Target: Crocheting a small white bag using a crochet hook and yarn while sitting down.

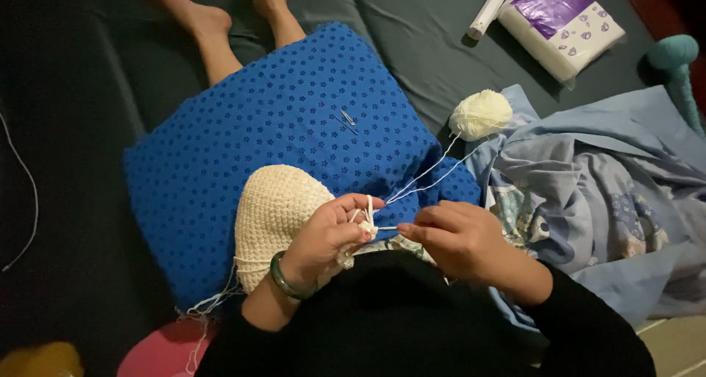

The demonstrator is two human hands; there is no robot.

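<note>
A dim room, seen from above: the person sits on a dark green mattress point(412, 24) with a blue dotted cushion point(294, 119) across the lap, bare legs stretched toward its far edge.

The left hand point(327, 233) has its fingers curled, with cream yarn point(423, 177) looped over the forefinger and the working edge of a cream crocheted piece point(276, 211) pinched beneath. The right hand point(460, 237) is closed in a pinch just beside it; a thin tool shows only as a sliver between the two hands, so its tip cannot be made out. The crocheted piece lies on the near part of the cushion, against the left wrist with its green bangle point(283, 278).

Two strands run up to a yarn ball point(482, 114) at the cushion's right edge, resting against crumpled pale blue bedding point(603, 178). It looks free to roll, and a tug could drag it off or snag the strands in the folds. A loose needle point(346, 118) lying mid-cushion could slip away unseen. In this low light a loop could easily slide off the forefinger.
</note>
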